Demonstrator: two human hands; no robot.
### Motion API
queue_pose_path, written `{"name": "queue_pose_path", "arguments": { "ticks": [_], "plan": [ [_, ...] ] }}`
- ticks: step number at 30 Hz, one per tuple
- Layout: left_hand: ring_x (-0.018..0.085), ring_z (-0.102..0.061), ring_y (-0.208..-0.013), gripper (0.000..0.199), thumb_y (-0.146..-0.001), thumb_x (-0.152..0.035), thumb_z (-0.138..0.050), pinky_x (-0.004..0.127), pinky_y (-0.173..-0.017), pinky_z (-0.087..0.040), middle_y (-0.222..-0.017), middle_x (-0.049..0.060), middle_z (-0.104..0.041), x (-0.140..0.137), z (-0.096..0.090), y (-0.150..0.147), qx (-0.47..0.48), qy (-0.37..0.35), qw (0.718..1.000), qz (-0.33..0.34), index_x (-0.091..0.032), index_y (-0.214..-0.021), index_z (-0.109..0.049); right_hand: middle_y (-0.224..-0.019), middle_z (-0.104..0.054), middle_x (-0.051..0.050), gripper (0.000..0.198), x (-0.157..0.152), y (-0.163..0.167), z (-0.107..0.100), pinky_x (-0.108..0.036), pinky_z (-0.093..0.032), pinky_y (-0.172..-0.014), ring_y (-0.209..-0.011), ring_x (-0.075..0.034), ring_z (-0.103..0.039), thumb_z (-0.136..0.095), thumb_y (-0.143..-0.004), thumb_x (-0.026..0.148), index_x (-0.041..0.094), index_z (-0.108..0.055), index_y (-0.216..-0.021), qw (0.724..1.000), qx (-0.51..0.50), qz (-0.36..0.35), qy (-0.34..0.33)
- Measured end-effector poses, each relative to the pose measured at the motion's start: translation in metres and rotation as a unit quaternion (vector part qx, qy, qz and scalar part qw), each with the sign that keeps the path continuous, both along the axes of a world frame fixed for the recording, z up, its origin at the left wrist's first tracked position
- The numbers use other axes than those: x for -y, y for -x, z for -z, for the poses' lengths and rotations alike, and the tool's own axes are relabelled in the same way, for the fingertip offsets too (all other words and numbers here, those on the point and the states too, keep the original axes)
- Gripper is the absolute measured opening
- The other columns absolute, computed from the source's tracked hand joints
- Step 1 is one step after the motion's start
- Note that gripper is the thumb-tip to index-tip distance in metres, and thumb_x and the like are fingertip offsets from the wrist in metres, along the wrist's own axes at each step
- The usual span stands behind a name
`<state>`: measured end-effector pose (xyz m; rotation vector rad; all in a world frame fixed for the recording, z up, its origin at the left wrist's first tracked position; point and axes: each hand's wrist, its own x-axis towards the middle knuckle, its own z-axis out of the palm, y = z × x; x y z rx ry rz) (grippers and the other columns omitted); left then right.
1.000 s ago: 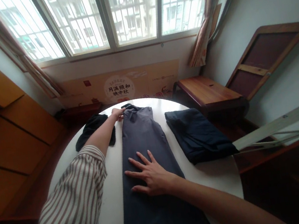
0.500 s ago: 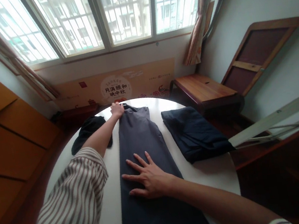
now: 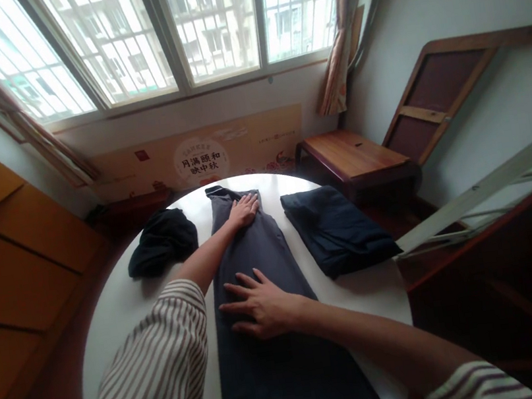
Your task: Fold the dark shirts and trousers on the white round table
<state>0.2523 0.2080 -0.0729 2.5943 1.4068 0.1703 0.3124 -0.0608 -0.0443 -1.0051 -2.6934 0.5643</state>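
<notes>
While our left hand lies flat near the far end of the long grey garment, our right hand rests on it, fingers spread, neither grasping.

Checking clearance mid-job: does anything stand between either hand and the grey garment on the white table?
Nothing visible does. The left hand lies on the grey garment near its far end; the right hand is spread over its middle. The black bundle and folded dark garment lie apart on either side.

The garment is dark grey, sleeves striped.
</notes>
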Motion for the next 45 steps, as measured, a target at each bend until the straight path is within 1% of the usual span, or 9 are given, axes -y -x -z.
{"name": "queue_pose_path", "arguments": {
  "ticks": [4,10,14,17,22,27,30,37,45],
  "plan": [
    [0.023,-0.023,-0.149,0.055,-0.104,-0.038,-0.016,0.049,-0.120,-0.016,-0.161,0.008,-0.027,0.000,0.001,0.001,-0.004,-0.011,1.000,-0.004,-0.020,-0.155,-0.027,-0.126,-0.064,-0.017,0.047,-0.053,-0.009,-0.013,-0.041,-0.041,-0.103,-0.117,-0.027,-0.059,-0.027,-0.104,0.036,0.012,-0.061,-0.128,0.991,0.050,0.115,-0.037],
    [0.024,-0.031,-0.146,0.052,-0.103,-0.031,-0.025,0.046,-0.120,-0.020,-0.156,0.013,-0.037,0.013,-0.007,0.016,0.000,-0.061,0.998,0.010,-0.014,-0.150,-0.037,-0.159,-0.020,-0.027,0.077,-0.089,-0.044,0.011,-0.047,-0.019,-0.117,-0.147,-0.037,-0.020,-0.030,-0.100,0.054,-0.002,-0.027,-0.152,0.935,0.160,0.314,-0.043],
    [0.028,-0.025,-0.148,0.049,-0.100,-0.030,-0.034,0.051,-0.122,-0.006,-0.154,0.013,-0.041,0.025,-0.009,0.050,-0.001,-0.111,0.994,0.012,-0.016,-0.145,-0.046,-0.157,-0.017,-0.033,0.091,-0.077,-0.053,0.023,-0.051,-0.016,-0.118,-0.148,-0.041,-0.015,-0.026,-0.097,0.063,-0.011,-0.023,-0.150,0.918,0.161,0.360,-0.032],
    [0.031,-0.022,-0.149,0.050,-0.099,-0.035,-0.038,0.053,-0.121,-0.007,-0.155,0.014,-0.039,0.029,-0.005,0.079,-0.048,-0.134,0.989,0.032,-0.016,-0.144,-0.049,-0.159,-0.020,-0.028,0.079,-0.084,-0.046,0.014,-0.057,-0.009,-0.118,-0.148,-0.040,-0.014,-0.030,-0.099,0.055,-0.005,-0.030,-0.150,0.927,0.164,0.328,-0.077],
    [0.030,-0.016,-0.150,0.057,-0.101,-0.043,-0.030,0.055,-0.118,-0.014,-0.162,0.011,-0.024,0.025,0.001,0.104,-0.103,-0.102,0.988,0.054,-0.020,-0.153,-0.034,-0.161,-0.027,-0.005,0.060,-0.105,-0.027,0.001,-0.061,-0.007,-0.117,-0.149,-0.035,-0.015,-0.035,-0.099,0.056,0.028,-0.039,-0.152,0.973,0.151,0.156,-0.081],
    [0.031,-0.012,-0.151,0.060,-0.100,-0.055,-0.029,0.060,-0.116,-0.011,-0.164,0.010,-0.015,0.018,-0.002,0.112,-0.108,-0.051,0.993,0.013,-0.030,-0.155,-0.027,-0.163,-0.021,-0.006,0.064,-0.079,-0.030,0.014,-0.061,-0.009,-0.117,-0.150,-0.034,-0.012,-0.030,-0.098,0.063,0.031,-0.032,-0.154,0.982,0.118,0.128,-0.071],
    [0.031,-0.021,-0.149,0.060,-0.099,-0.053,-0.036,0.058,-0.117,-0.012,-0.161,0.012,-0.026,0.015,-0.005,0.109,-0.070,-0.044,0.997,-0.012,-0.028,-0.153,-0.033,-0.164,-0.014,-0.008,0.067,-0.049,-0.037,0.020,-0.061,-0.008,-0.116,-0.150,-0.035,-0.010,-0.032,-0.097,0.065,0.032,-0.029,-0.155,0.987,0.103,0.108,-0.062],
    [0.026,-0.054,-0.127,0.043,-0.101,-0.028,-0.031,0.037,-0.109,-0.037,-0.134,0.018,-0.059,0.004,-0.024,0.050,0.029,-0.083,0.995,-0.047,-0.012,-0.129,-0.060,-0.165,-0.008,-0.009,0.067,-0.018,-0.040,0.019,-0.064,-0.004,-0.115,-0.150,-0.036,-0.005,-0.035,-0.096,0.066,0.034,-0.029,-0.154,0.991,0.087,0.100,-0.029],
    [0.033,-0.068,-0.101,0.044,-0.090,-0.049,-0.054,0.037,-0.087,-0.051,-0.106,0.021,-0.072,-0.023,-0.027,-0.022,0.027,-0.024,0.991,-0.128,-0.012,-0.106,-0.072,-0.165,-0.010,-0.009,0.067,-0.017,-0.040,0.017,-0.062,-0.003,-0.117,-0.151,-0.034,-0.003,-0.033,-0.096,0.068,0.035,-0.030,-0.154,0.992,0.071,0.105,-0.020]
  ]
}}
